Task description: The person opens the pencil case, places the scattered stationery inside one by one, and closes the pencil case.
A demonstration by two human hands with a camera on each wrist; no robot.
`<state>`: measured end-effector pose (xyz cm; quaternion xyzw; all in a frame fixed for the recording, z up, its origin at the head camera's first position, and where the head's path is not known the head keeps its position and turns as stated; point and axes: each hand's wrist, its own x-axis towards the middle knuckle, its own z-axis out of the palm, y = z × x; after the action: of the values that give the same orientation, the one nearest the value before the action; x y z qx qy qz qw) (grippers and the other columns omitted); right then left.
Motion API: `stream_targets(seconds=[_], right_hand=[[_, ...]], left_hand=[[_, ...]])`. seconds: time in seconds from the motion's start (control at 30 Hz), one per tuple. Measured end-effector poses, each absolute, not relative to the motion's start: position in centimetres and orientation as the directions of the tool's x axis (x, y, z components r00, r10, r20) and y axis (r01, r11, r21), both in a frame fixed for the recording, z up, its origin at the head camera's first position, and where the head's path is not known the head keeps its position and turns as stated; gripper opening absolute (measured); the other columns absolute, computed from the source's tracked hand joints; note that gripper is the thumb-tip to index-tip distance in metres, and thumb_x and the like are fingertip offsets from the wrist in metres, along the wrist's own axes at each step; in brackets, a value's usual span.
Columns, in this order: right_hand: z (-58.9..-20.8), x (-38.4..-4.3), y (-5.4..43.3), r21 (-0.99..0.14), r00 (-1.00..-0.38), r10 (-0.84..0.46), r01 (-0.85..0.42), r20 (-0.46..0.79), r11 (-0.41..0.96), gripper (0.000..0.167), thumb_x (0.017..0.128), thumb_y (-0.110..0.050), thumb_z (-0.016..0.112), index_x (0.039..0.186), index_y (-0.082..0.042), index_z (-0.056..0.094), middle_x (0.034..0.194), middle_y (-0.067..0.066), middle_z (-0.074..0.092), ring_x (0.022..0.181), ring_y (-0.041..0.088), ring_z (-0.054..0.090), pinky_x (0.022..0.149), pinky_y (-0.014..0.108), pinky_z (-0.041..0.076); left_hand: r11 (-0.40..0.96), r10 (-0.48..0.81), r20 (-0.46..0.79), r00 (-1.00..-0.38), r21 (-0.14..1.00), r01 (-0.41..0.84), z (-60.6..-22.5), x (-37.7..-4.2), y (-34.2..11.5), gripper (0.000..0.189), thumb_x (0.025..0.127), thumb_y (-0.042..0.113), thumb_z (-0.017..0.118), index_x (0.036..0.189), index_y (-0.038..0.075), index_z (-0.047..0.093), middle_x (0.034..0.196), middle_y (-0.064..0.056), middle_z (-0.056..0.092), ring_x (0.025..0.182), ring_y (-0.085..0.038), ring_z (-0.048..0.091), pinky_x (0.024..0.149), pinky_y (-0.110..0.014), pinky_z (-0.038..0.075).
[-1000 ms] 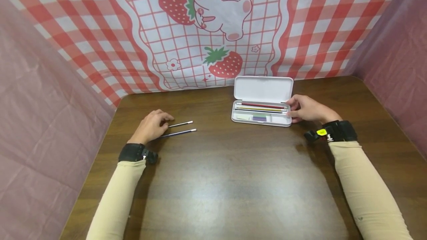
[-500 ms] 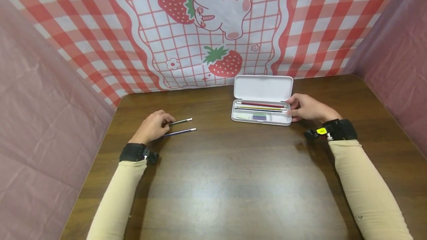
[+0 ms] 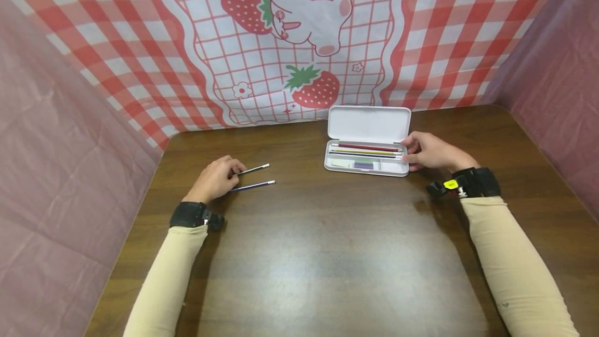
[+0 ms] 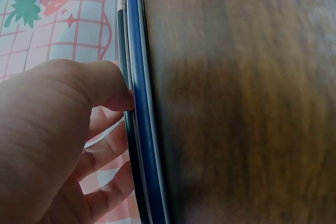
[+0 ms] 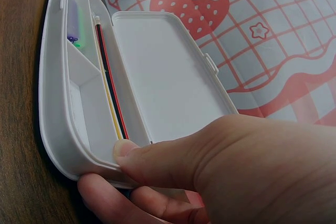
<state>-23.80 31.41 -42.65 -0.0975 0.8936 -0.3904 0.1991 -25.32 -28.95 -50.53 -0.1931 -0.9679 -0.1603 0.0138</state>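
Observation:
My left hand [image 3: 216,177] pinches a dark pencil [image 3: 256,169] with a white eraser end. In the left wrist view the thumb presses on this pencil [image 4: 122,40], with the other fingers behind it. A blue pencil [image 3: 255,186] lies beside it on the table, partly hidden by the hand. At the back right stands an opened white pencil case [image 3: 394,173], its lid [image 3: 369,124] raised. My right hand [image 3: 435,152] grips the case's right end, thumb over the rim and fingers outside. Inside lie a red and black pencil [image 5: 112,80] and a yellow pencil [image 5: 108,93].
The case's front compartment holds a small purple and green item [image 5: 73,19] and a pale piece [image 3: 340,163]. A checked strawberry-print cloth [image 3: 299,46] hangs behind the wooden table [image 3: 299,254]. Pink curtains [image 3: 61,170] flank both sides.
My left hand has closed its fingers on the dark pencil, and the pencil's eraser end has risen slightly. The blue pencil and the right hand on the case stay in place.

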Motion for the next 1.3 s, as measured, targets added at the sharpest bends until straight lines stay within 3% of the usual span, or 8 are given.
stream_targets(seconds=[0.6,0.83,1.03,1.13,1.3], right_hand=[[-42.7,-23.6,31.5,-0.757,-0.899,-0.339,-0.012,-0.278,0.653,0.045,0.106,0.003,0.071,0.142,0.016,0.048,0.116,0.029,0.063,0.088,0.020,0.069,0.073,0.024,0.068],[-42.5,-23.5,31.4,-0.755,-0.897,-0.337,-0.007,-0.285,0.656,0.045,0.107,0.002,0.070,0.143,0.016,0.047,0.118,0.030,0.063,0.091,0.021,0.070,0.075,0.025,0.068],[-42.7,-23.7,31.5,-0.752,-0.898,-0.333,-0.003,-0.287,0.659,0.045,0.107,0.004,0.069,0.143,0.017,0.046,0.118,0.031,0.063,0.090,0.021,0.069,0.074,0.024,0.067],[-42.8,-23.8,31.6,-0.751,-0.899,-0.332,-0.005,-0.286,0.660,0.044,0.107,0.005,0.068,0.143,0.017,0.046,0.118,0.032,0.063,0.090,0.020,0.068,0.073,0.023,0.067],[-42.8,-23.8,31.4,-0.749,-0.901,-0.327,-0.005,-0.283,0.662,0.045,0.107,0.005,0.068,0.143,0.018,0.045,0.116,0.030,0.064,0.088,0.018,0.068,0.072,0.022,0.066]], left_hand=[[0.892,0.339,0.074,-0.938,0.291,0.345,-50.5,-24.9,-28.1,0.025,0.093,0.015,0.076,0.117,0.020,0.079,0.106,0.001,0.068,0.096,-0.019,0.066,0.080,-0.041,0.054],[0.880,0.340,0.049,-0.939,0.336,0.336,-47.0,-22.6,-26.3,0.025,0.093,0.007,0.072,0.117,0.012,0.078,0.105,-0.008,0.068,0.095,-0.026,0.065,0.077,-0.046,0.053],[0.878,0.349,0.078,-0.934,0.320,0.355,-48.5,-23.5,-27.1,0.025,0.094,0.011,0.072,0.117,0.017,0.077,0.105,-0.003,0.066,0.094,-0.020,0.063,0.074,-0.041,0.051],[0.882,0.352,0.050,-0.935,0.317,0.349,-47.4,-23.1,-26.6,0.026,0.095,0.009,0.072,0.120,0.014,0.078,0.108,-0.006,0.069,0.097,-0.024,0.066,0.078,-0.045,0.054],[0.862,0.398,0.128,-0.908,0.287,0.418,-48.9,-24.4,-27.7,0.027,0.093,0.010,0.071,0.118,0.018,0.078,0.105,-0.002,0.068,0.095,-0.021,0.064,0.072,-0.040,0.052]])
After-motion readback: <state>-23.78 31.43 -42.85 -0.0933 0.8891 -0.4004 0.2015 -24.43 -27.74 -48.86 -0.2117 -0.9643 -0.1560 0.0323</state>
